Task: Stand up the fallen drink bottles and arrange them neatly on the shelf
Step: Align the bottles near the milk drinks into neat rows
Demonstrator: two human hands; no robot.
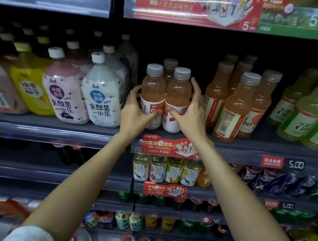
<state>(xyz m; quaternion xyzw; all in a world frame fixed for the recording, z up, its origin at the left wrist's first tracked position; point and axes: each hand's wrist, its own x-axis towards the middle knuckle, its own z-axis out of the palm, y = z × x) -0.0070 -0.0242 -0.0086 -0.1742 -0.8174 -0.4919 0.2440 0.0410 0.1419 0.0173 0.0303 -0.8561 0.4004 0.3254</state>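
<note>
Two pink drink bottles stand upright side by side at the front of the middle shelf [249, 146]. My left hand [135, 112] wraps the left pink bottle [153, 86] from its left side. My right hand [190, 113] wraps the right pink bottle [178, 91] from its right side. The thumbs of both hands lie across the white labels. A third pink bottle [170, 67] stands behind the pair, mostly hidden.
Several orange drink bottles [237, 102] stand to the right, then green ones [308, 113]. Big pink [64, 84] and white [103, 89] yoghurt drink bottles lean at the left. Lower shelves hold tea bottles [166, 169] and sodas. Red price tags line the shelf edges.
</note>
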